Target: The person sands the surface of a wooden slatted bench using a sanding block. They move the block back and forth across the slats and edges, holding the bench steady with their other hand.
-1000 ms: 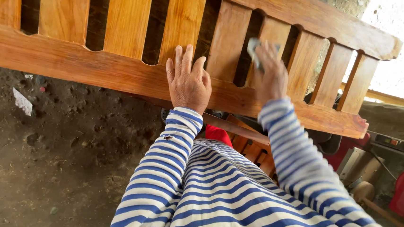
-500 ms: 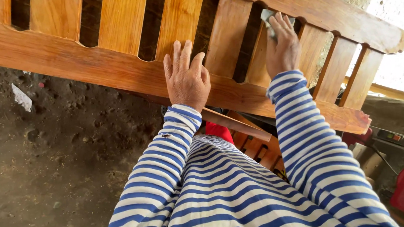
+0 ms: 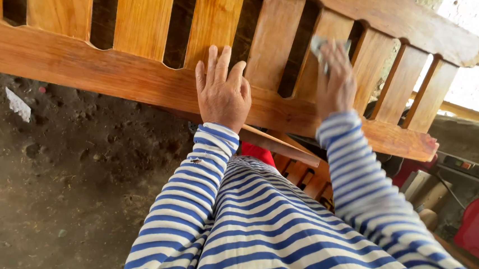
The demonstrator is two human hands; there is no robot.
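- Head view: left hand (image 3: 222, 93) lies open, flat on the slatted wooden frame (image 3: 134, 74).
- Right hand (image 3: 335, 85), blurred, grips a small grey pad (image 3: 318, 44) against a slat, right of the left hand.

Left hand (image 3: 222, 93): lay flat, palm down, fingers spread and pointing away from the body.
Right hand (image 3: 335, 85): blurred, fingers curled in a closed grip, raised level with the left.
Arms: both reached forward, in blue-and-white striped sleeves.
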